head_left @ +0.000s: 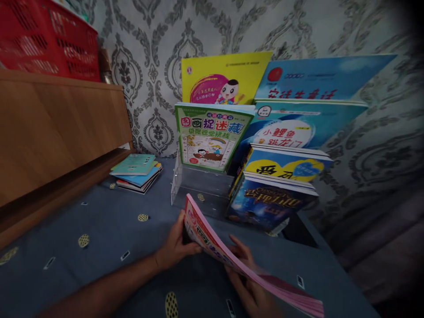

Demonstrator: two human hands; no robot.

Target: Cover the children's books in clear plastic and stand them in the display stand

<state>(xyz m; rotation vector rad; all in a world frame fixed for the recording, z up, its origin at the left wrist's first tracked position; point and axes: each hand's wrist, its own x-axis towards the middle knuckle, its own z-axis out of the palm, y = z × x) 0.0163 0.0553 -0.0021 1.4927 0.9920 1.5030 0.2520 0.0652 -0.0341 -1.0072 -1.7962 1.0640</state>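
Both hands hold a thin pink book (212, 240) tilted edge-on over the blue cloth. My left hand (175, 247) grips its near-left corner, thumb on the cover. My right hand (247, 278) is under the book's right side, fingers curled up around the lower edge. Just beyond the book stands a clear acrylic tiered rack (195, 185). Its left column holds a green book (210, 137) and a yellow book (221, 79) behind it. Its right column carries several blue and yellow books (285, 163).
A small stack of thin books (137, 171) lies on the blue patterned cloth (99, 229) at the left. A wooden board (56, 128) runs along the left side with a red plastic basket (49, 39) on top. Patterned wallpaper is behind.
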